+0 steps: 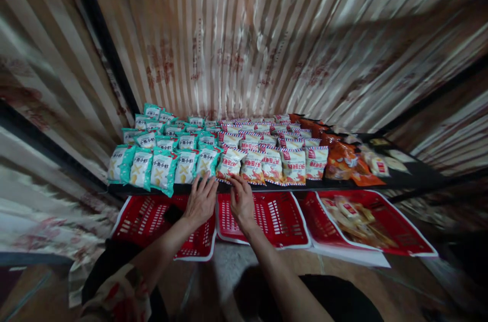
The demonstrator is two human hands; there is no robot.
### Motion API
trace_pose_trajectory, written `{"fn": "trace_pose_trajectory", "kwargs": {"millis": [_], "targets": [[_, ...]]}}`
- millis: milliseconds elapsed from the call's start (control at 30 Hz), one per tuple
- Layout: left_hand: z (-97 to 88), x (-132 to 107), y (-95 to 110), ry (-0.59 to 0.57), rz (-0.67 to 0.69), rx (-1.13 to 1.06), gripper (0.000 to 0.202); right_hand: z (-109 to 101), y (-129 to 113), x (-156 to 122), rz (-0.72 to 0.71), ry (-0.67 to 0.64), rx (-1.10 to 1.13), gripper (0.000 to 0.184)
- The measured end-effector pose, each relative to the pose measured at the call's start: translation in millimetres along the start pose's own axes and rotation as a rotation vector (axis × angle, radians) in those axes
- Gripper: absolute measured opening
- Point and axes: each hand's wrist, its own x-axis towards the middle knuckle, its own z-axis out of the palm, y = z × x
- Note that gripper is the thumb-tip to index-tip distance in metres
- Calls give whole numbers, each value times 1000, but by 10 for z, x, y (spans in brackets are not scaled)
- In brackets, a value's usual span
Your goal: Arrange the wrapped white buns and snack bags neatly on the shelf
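Observation:
My left hand [202,200] lies at the front edge of the black shelf, fingers spread, its fingertips at the bottom of a teal-and-white snack bag [208,161]. Beside it, my right hand [243,203] has its fingers loosely bent against the lower edge of a white-and-orange snack bag [230,163]. Neither hand has a bag lifted; both bags stand in the front row. Teal bags [163,169] fill the left part of the shelf in several rows. White bags with striped tops [272,164] stand in rows to the right of them.
Orange bags [339,162] and pale packets [377,163] lie farther right on the shelf [419,174]. Below it are three red baskets: a left one [129,215], a middle one [280,215] and a right one [404,230] holding packets [353,215]. A striped curtain [229,32] hangs behind.

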Motion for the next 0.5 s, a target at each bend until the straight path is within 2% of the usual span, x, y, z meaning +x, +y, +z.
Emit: {"fn": "trace_pose_trajectory", "kwargs": {"millis": [267,500], "targets": [[96,-45,410,26,-155,42,35,-212,305,-2,-30,-85,11,38],[330,-128,723,-10,-325,140,39,-436,483,-53,-66,-177,146,40]]}}
